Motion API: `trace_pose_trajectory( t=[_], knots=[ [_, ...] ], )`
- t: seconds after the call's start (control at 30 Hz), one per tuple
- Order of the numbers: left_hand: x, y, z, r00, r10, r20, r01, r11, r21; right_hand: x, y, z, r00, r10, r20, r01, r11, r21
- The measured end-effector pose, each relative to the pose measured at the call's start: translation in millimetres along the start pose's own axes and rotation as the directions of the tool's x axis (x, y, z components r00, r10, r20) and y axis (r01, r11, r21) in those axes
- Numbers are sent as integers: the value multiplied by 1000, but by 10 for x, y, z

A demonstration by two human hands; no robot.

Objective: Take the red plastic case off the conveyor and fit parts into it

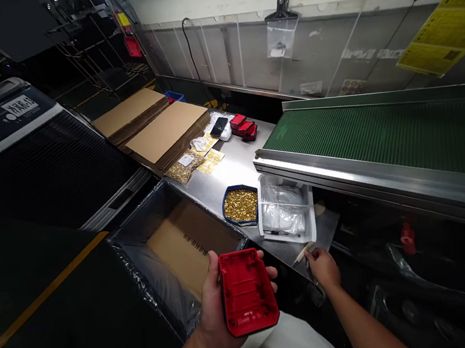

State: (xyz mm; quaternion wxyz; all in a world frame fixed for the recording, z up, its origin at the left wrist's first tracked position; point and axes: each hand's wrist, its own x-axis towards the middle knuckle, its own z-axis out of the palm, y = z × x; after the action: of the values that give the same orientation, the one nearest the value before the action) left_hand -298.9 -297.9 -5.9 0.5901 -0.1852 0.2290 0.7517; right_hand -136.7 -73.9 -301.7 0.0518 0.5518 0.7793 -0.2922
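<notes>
My left hand (212, 312) is wrapped round a red plastic housing shell (248, 295) with a black rim, its hollow inside facing up. To the right, my right hand (325, 269) has its fingers pinched at the end of a thin pale stick (303, 253) on the table's near edge. Just beyond that hand stands a white bin (312, 214) with clear plastic bags (282, 207) and a pen-like item in it. Beside the bin, a blue tray (226, 213) holds many small brass-coloured parts (241, 205).
A carton lined with dark plastic (142, 270) stands left of the table. Cardboard stacks (167, 128), a bag of brass parts (185, 167), yellow sticker sheets (212, 162), a phone (219, 126) and red housings (244, 128) lie farther back. A green conveyor belt (377, 139) runs along the right.
</notes>
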Motion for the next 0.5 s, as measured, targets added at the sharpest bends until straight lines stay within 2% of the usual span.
trace_pose_trajectory(
  t=[0.13,0.3,0.5],
  knots=[
    [-15,-15,-5,997,-15,77,16,1000,-10,-31,43,-5,999,-41,-4,41,999,25],
    [-71,13,-16,985,26,173,-18,999,-49,-113,117,74,992,-130,0,129,991,26],
    [-158,84,30,988,0,154,6,999,-41,-201,96,75,990,-143,-18,144,989,27]
  ],
)
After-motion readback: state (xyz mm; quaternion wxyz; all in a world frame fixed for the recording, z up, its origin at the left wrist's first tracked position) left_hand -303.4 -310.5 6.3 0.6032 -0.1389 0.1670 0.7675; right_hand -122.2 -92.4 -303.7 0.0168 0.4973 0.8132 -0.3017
